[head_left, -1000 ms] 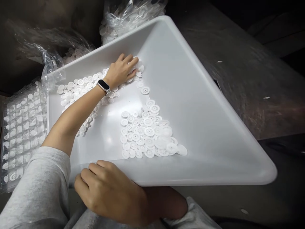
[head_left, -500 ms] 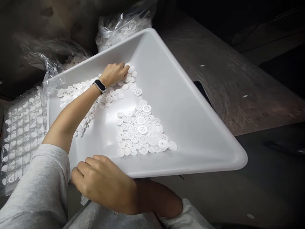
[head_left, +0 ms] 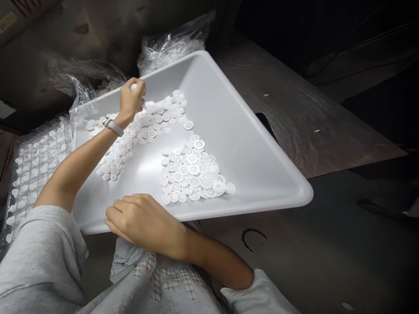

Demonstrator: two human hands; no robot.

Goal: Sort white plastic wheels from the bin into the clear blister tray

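A large white plastic tray [head_left: 255,144] holds two heaps of small white plastic wheels, one near its front rim [head_left: 193,174] and one toward its far left side [head_left: 144,126]. My left hand [head_left: 131,101] is raised over the far heap, fingers closed on a few white wheels, a watch on its wrist. My right hand [head_left: 144,222] rests on the tray's near rim, fingers curled over the edge and gripping it.
A clear blister sheet [head_left: 32,165] with white wheels in its pockets lies left of the tray. Clear plastic bags of wheels [head_left: 170,46] sit behind the tray. A dark worn tabletop [head_left: 304,113] extends to the right.
My left hand closed on wheels at the far heap's right end and lifted back to the left. The view shifted; the tray sits lower and smaller in frame.
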